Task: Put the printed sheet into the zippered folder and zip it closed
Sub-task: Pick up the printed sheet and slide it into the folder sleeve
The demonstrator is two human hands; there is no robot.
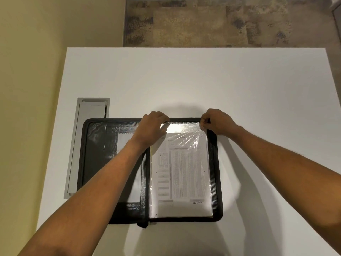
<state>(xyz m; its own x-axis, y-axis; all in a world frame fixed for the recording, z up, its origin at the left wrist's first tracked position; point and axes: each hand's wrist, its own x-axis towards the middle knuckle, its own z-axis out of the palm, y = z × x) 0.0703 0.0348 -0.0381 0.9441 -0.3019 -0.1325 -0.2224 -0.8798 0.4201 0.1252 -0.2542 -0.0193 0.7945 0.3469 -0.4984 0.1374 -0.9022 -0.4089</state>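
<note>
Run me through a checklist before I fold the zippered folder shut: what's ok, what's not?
1. The printed sheet sits inside the clear sleeve, its top below the sleeve's opening: ok.
2. The sleeve lies smooth: not ok, it is wrinkled at its top right corner, where the right hand pinches it.
3. Hands off the folder: not ok, the left hand also holds the sleeve's top edge.
4. The zippered folder lies open flat on the table: ok.
5. The sheet stays within the folder's zipper border: ok.
6. Zipper slider's position: cannot tell.
</note>
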